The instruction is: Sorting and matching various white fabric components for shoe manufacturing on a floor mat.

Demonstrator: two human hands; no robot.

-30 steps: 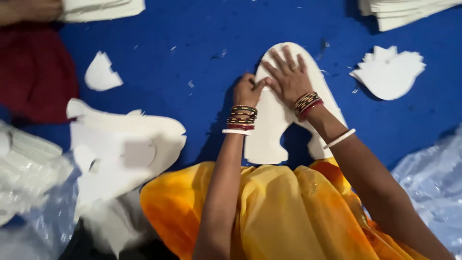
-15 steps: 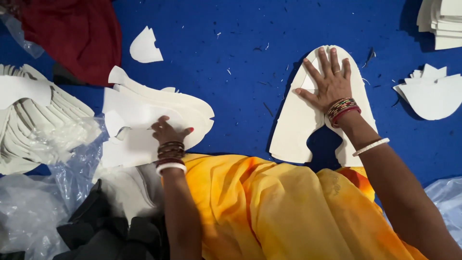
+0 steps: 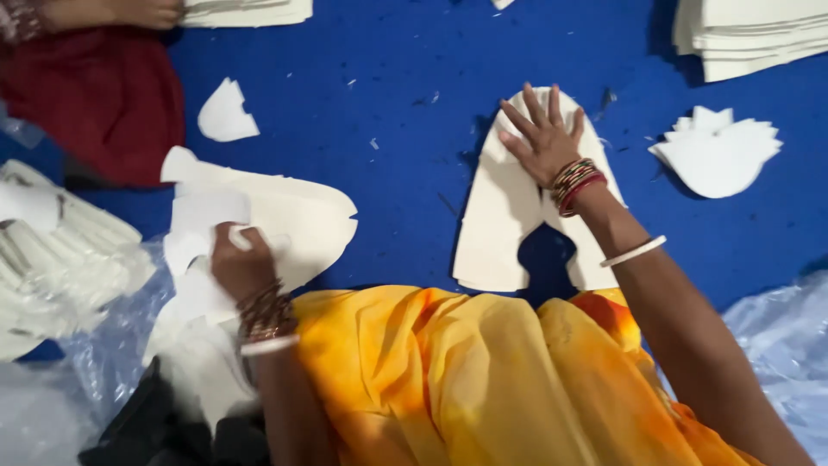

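While the right hand (image 3: 545, 138) lies flat with fingers spread on the top of an arch-shaped white cutout (image 3: 504, 233) at centre right of the frame, gripping nothing, the left hand (image 3: 241, 263) at lower left closes on the edge of a loose white sheet (image 3: 207, 250). That sheet sits on a pile of curved white cutouts (image 3: 302, 216) just left of the yellow cloth (image 3: 466, 380) over the lap; how many fingers pinch it is hard to tell. Both wrists wear bangles. Well apart from either hand, a flower-shaped white cutout (image 3: 716, 155) lies at right on the blue floor covering (image 3: 388, 112), and a small white scrap (image 3: 226, 112) lies at upper left beside a dark red cloth (image 3: 95, 95). 2 stacks of white sheets sit along the top edge, 1 at upper right (image 3: 750, 34). Clear plastic wrap (image 3: 95, 345) with more white pieces crowds the left hand.
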